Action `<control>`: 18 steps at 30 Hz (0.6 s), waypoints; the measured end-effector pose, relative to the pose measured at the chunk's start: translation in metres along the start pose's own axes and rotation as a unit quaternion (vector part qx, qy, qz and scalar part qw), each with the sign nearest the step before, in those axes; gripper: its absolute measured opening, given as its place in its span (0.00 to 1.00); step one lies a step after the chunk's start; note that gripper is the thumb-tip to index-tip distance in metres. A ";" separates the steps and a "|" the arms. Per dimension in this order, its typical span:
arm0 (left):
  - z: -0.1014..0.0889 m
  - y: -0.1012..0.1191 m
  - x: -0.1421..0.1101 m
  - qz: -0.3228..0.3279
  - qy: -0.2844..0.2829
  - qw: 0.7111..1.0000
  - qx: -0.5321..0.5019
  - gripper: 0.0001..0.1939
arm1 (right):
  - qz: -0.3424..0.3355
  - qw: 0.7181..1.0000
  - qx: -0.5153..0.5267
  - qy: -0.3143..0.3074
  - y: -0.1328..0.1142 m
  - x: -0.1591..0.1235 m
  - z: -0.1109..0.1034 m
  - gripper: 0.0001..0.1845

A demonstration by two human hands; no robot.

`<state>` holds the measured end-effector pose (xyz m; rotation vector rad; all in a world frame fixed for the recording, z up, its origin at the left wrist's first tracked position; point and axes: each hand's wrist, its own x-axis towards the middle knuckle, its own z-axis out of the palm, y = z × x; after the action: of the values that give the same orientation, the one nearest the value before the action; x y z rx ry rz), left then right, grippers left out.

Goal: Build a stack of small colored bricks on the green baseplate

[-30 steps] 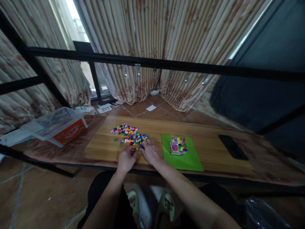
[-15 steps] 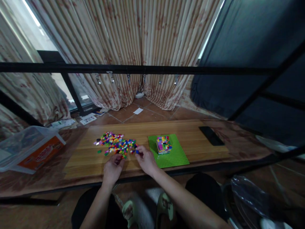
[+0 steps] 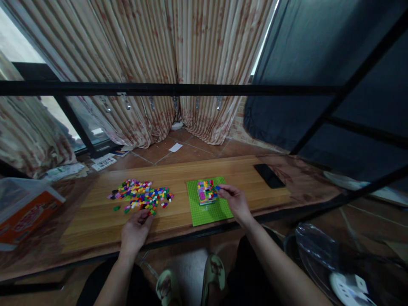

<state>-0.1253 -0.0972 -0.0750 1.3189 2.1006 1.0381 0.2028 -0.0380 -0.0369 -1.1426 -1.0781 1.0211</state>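
Between the thumb and fingers of my right hand [image 3: 234,199] is a small blue brick [image 3: 217,188], held at the right side of a block-shaped stack of multicoloured bricks [image 3: 206,191]. Whether the brick touches the stack I cannot tell. That stack stands on a green studded baseplate [image 3: 197,216]. My left hand [image 3: 137,227] rests at the near edge of a loose pile of small coloured bricks [image 3: 149,195]. Its thumb and fingers are pinched together, and what they hold, if anything, is too small to make out.
A wooden board [image 3: 178,170] lies under the bricks on a cloth-covered table. A clear plastic box with an orange label [image 3: 28,216] stands at the left. Toward the right lies a black phone [image 3: 269,175]. A black metal bar [image 3: 191,89] crosses beyond the table.
My right hand has moved right, from the loose pile to the stack, carrying the blue brick. My left hand stays by the pile. The whole view has shifted somewhat.
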 end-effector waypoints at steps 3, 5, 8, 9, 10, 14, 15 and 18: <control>0.000 0.001 0.000 -0.008 0.001 1.000 0.005 0.19 | -0.041 0.997 -0.056 -0.016 0.005 0.018 -0.003 0.12; 0.000 0.001 0.000 -0.013 -0.002 1.000 0.000 0.20 | -0.073 0.990 -0.115 -0.033 0.004 0.026 -0.001 0.10; -0.001 0.003 0.000 -0.015 -0.006 1.000 -0.004 0.20 | -0.133 0.966 -0.210 -0.069 -0.003 0.034 0.000 0.09; -0.001 0.003 -0.001 -0.013 -0.005 1.000 -0.006 0.20 | -0.152 0.957 -0.233 -0.083 -0.005 0.036 0.000 0.09; -0.001 0.004 -0.001 -0.010 -0.003 1.000 -0.008 0.19 | -0.167 0.949 -0.250 -0.095 -0.007 0.038 0.001 0.09; -0.002 0.006 -0.002 -0.011 -0.003 1.000 -0.007 0.18 | -0.178 0.939 -0.269 -0.119 -0.005 0.042 0.002 0.09; -0.002 0.005 -0.002 -0.015 -0.004 1.000 -0.004 0.18 | -0.174 0.940 -0.267 -0.120 -0.004 0.042 0.002 0.09; -0.001 0.004 -0.001 -0.023 -0.008 1.000 0.006 0.18 | -0.162 0.946 -0.258 -0.112 0.000 0.042 0.004 0.09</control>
<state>-0.1235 -0.0974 -0.0715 1.2737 2.1180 0.9932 0.2065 0.0034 -0.0312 -1.2184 -1.7217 0.6299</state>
